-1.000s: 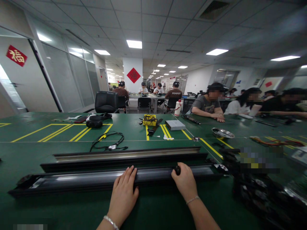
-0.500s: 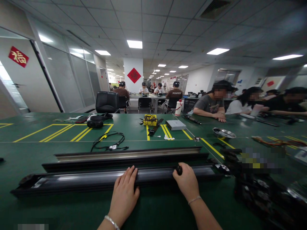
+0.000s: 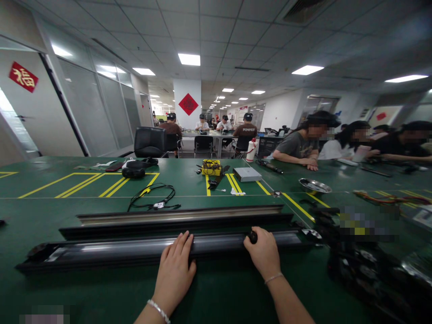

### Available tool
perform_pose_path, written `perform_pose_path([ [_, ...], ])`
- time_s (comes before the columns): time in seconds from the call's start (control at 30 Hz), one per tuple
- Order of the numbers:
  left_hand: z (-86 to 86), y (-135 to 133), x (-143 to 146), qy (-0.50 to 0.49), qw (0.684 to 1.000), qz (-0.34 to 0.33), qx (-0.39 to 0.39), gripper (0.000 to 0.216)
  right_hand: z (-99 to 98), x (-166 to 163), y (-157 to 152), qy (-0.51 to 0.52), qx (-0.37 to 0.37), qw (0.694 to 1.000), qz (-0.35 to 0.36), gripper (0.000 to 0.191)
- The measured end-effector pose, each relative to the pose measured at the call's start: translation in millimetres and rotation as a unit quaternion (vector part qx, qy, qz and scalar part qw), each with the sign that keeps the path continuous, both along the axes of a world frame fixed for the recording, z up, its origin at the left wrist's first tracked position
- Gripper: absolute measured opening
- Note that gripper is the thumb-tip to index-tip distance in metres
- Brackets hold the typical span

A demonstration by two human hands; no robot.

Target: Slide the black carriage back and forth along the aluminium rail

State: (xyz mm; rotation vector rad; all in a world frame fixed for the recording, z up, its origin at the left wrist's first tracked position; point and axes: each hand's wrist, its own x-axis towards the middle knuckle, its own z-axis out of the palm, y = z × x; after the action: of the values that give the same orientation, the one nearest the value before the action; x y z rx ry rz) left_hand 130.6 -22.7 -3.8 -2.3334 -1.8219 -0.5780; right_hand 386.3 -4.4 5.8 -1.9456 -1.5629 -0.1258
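Note:
A long black channel-shaped rail (image 3: 111, 252) with a shiny inner face lies across the green table in front of me. My left hand (image 3: 176, 267) rests flat on its middle, fingers stretched out over the far edge. Farther right, my right hand (image 3: 265, 252) is closed around a small round black knob (image 3: 252, 236), which sits over the rail; whether it is fixed to the rail I cannot tell. Just behind lies a second long rail (image 3: 182, 219) with a pale inside, parallel to the first and touched by neither hand.
Dark mechanical parts (image 3: 364, 274) are heaped at the right. Beyond the rails are a coiled black cable (image 3: 151, 196), a yellow block wound with wire (image 3: 211, 168), a grey box (image 3: 247, 174) and a metal bowl (image 3: 315, 185). People sit along the table's right side.
Both hands stay in nearly the same places on the rail and the knob. The view has shifted very slightly; the rails have not visibly moved.

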Motion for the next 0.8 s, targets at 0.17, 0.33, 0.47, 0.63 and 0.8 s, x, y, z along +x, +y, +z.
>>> perform_pose_path([
  [0.17, 1.6, -0.9, 0.7, 0.001, 1.000, 0.004, -0.004, 0.054, -2.4, 2.6, 0.4, 0.009, 0.001, 1.000, 0.000, 0.023],
  [0.33, 1.6, -1.2, 0.8, -0.002, 1.000, 0.001, -0.007, 0.054, 1.1, 2.5, -2.2, 0.010, -0.005, 1.000, 0.003, 0.024],
  [0.47, 0.1, -0.4, 0.0, -0.001, 1.000, -0.001, -0.002, 0.054, 2.1, 2.0, -3.0, 0.002, -0.003, 1.000, -0.002, 0.024],
  [0.63, -2.5, 0.3, -0.9, -0.001, 1.000, -0.002, 0.002, 0.054, -1.5, 2.9, -2.1, -0.008, 0.006, 1.000, -0.016, 0.027],
  [0.8, 0.4, -1.1, 0.0, -0.005, 1.000, -0.003, 0.003, 0.054, -3.1, 4.9, -1.0, -0.008, 0.006, 1.000, -0.013, 0.025],
])
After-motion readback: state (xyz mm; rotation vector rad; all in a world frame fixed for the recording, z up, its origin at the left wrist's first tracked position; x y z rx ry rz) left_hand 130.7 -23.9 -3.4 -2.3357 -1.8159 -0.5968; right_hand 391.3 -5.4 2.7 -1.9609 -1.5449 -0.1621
